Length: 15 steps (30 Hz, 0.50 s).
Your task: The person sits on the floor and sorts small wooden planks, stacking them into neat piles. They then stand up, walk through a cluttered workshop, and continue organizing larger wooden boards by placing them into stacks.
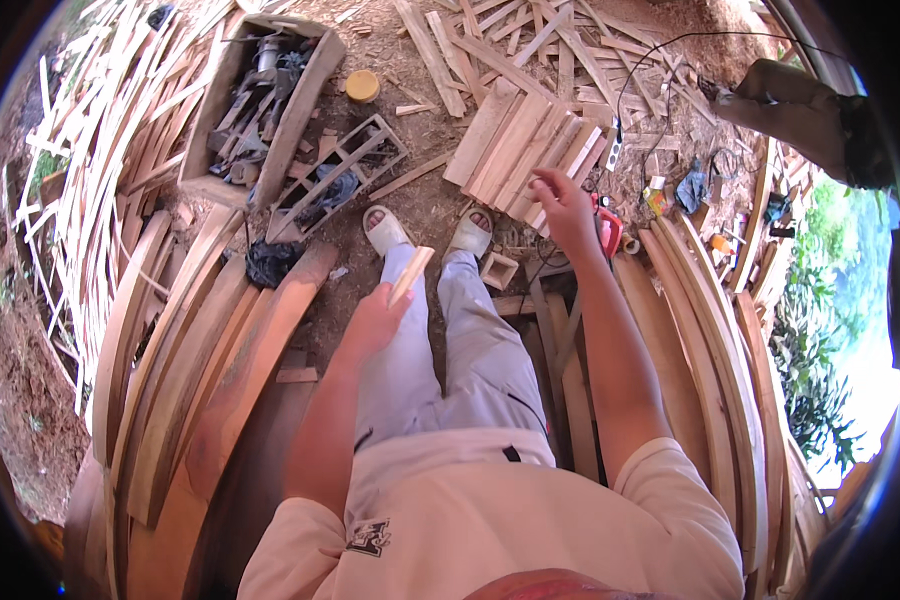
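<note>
Pale shirt (480, 500); our left hand (378, 315) pinches a wood strip (411, 274) nearside, presumably freeing its far end; right hand (569, 212), loosely spread, by boards (510, 145).

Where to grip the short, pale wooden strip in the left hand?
Probably the far end, pinched from the right: the pale wooden strip juts forward past the left hand, which covers its near end; the right hand is on that side.

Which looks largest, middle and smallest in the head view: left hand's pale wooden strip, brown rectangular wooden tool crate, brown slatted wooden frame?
1. Tool crate
2. Slatted frame
3. Pale strip, though nearer the camera
</note>
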Each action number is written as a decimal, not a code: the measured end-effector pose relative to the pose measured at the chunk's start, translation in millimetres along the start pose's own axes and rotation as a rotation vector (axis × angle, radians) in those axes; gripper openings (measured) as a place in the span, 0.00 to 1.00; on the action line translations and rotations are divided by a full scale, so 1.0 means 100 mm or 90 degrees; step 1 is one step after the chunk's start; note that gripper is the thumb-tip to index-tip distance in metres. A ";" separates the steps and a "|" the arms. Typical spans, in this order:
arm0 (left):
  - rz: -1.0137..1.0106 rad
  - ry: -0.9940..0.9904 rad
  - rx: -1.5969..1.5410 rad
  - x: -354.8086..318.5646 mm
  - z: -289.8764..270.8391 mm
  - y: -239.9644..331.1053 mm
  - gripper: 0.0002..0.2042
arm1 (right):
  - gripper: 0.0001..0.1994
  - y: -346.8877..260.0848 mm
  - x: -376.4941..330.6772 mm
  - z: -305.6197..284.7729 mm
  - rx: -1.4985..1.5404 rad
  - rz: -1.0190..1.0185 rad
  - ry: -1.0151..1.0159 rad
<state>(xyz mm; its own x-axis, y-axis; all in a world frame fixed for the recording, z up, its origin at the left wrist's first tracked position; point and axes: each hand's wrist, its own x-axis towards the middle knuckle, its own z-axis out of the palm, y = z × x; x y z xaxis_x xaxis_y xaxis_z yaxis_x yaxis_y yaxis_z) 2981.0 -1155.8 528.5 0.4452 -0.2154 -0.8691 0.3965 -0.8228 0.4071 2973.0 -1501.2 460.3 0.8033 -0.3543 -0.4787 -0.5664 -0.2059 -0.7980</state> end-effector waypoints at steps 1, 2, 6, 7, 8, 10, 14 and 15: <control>0.012 -0.022 0.029 0.22 0.07 0.05 0.24 | 0.15 0.12 0.22 0.12 -0.015 0.019 -0.033; 0.019 -0.051 0.058 0.39 0.15 0.08 0.24 | 0.15 0.27 0.38 0.24 -0.059 0.021 -0.054; 0.092 -0.085 0.107 1.15 0.26 0.25 0.22 | 0.17 1.25 1.08 0.75 -0.120 0.098 -0.134; 0.089 -0.095 0.145 1.31 0.25 0.29 0.22 | 0.17 1.55 1.23 0.91 -0.103 0.133 -0.161; 0.090 -0.102 0.185 1.47 0.19 0.35 0.22 | 0.17 1.66 1.37 1.02 -0.014 0.198 -0.159; 0.111 -0.109 0.226 1.80 0.12 0.37 0.21 | 0.16 2.13 1.83 1.25 -0.115 0.154 -0.118; 0.191 -0.093 0.306 2.38 -0.01 0.24 0.20 | 0.11 2.21 2.73 1.47 -0.355 -0.057 0.026; 0.215 -0.105 0.318 2.48 -0.03 0.23 0.20 | 0.12 2.32 3.03 1.40 -0.334 -0.079 0.076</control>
<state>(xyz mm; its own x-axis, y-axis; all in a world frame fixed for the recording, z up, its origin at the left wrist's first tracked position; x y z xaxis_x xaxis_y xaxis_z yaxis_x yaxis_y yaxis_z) 3103.3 -1226.9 322.9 0.3349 -0.5524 -0.7633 -0.1850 -0.8329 0.5216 3111.2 -1528.2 78.8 0.8610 -0.3933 -0.3225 -0.5087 -0.6694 -0.5415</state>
